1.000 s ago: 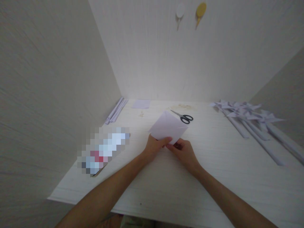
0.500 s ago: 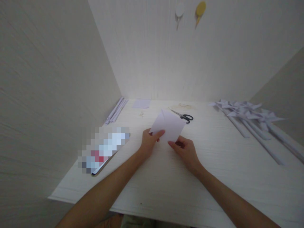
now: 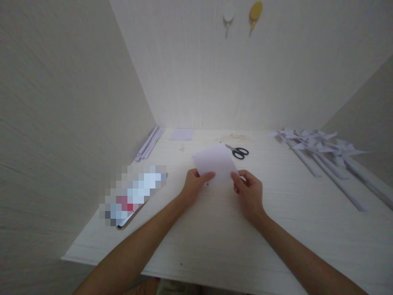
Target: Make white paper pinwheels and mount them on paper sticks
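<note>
Light: soft, dim, brightest behind my paper (image 3: 215, 164) at the back wall (image 3: 233, 82).
Shadows: faint.
Focus: soft throughout.
Edges: walls bow outward.

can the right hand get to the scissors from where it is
Probably yes. The scissors lie on the table just beyond the right hand, with nothing between them, but that hand grips the paper sheet together with the left hand.

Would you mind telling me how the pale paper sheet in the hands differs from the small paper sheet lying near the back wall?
The pale paper sheet in the hands is pinched by the left hand and right hand; the small paper sheet by the back wall lies flat, untouched. The held one looks larger and nearer. Both are pale lilac-white.
</note>
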A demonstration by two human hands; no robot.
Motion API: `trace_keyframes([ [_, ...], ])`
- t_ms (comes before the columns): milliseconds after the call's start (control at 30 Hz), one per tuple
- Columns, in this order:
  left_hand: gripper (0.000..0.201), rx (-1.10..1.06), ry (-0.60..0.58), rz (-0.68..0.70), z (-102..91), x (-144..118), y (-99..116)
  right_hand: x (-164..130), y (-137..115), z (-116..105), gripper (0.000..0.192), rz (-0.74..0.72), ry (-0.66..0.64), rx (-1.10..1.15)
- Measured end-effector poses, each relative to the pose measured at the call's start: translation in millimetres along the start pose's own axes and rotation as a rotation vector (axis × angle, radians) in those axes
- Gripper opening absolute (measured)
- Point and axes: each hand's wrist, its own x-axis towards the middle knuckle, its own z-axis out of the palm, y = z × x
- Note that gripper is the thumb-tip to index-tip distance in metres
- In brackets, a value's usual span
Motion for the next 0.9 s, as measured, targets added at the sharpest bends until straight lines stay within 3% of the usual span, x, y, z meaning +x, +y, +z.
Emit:
trace_keyframes([
  [100,0.033,-0.028,-0.075,0.017,3.9,-6,3,2,2,-1,0.020,-0.031,0.040,0.094],
  [300,0.041,0.154,-0.079,-0.005,8.8,-13,7,7,6,-3,0.022,-0.061,0.035,0.205],
  [633,0.028,0.141,0.018,0.074,8.7,-11,7,0,9,1,0.038,0.033,-0.323,0.001],
  [900,0.033,0.118,0.044,0.095,8.3,-9,4,-1,3,2,0.034,0.033,-0.400,-0.084],
])
